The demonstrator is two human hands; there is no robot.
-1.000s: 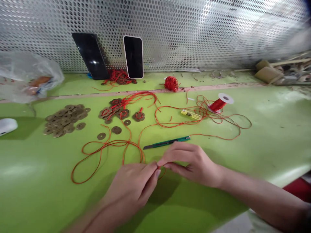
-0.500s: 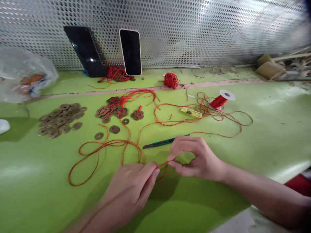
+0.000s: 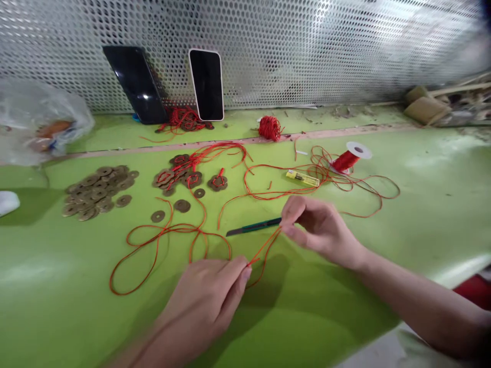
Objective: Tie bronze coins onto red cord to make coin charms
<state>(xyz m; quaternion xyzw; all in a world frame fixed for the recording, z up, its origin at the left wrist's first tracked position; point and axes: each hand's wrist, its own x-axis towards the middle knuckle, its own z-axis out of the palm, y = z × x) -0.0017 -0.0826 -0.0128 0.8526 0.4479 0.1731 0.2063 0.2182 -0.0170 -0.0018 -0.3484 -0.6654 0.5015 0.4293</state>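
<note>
Red cord (image 3: 264,249) stretches between my two hands above the green table. My left hand (image 3: 215,294) pinches it between thumb and forefinger, a short end poking out past the fingertips. Higher and to the right, my right hand (image 3: 320,230) pinches the same cord, and a slack strand hangs below. Just behind my hands lies a green utility knife (image 3: 253,227), its handle end hidden by my right hand. Loops of red cord (image 3: 132,292) spread on the table to the left. Coins tied with red cord (image 3: 218,182) lie farther back.
A heap of loose holed coins (image 3: 97,191) lies at the left. A yellow lighter (image 3: 302,178), a cord spool (image 3: 347,159) and a red cord bundle (image 3: 270,128) sit behind. Two phones (image 3: 207,84) lean on the perforated metal wall. A plastic bag (image 3: 42,120) stands far left.
My right hand has moved up and to the right, drawing out a longer stretch of cord. My left hand has stayed in almost the same place.
</note>
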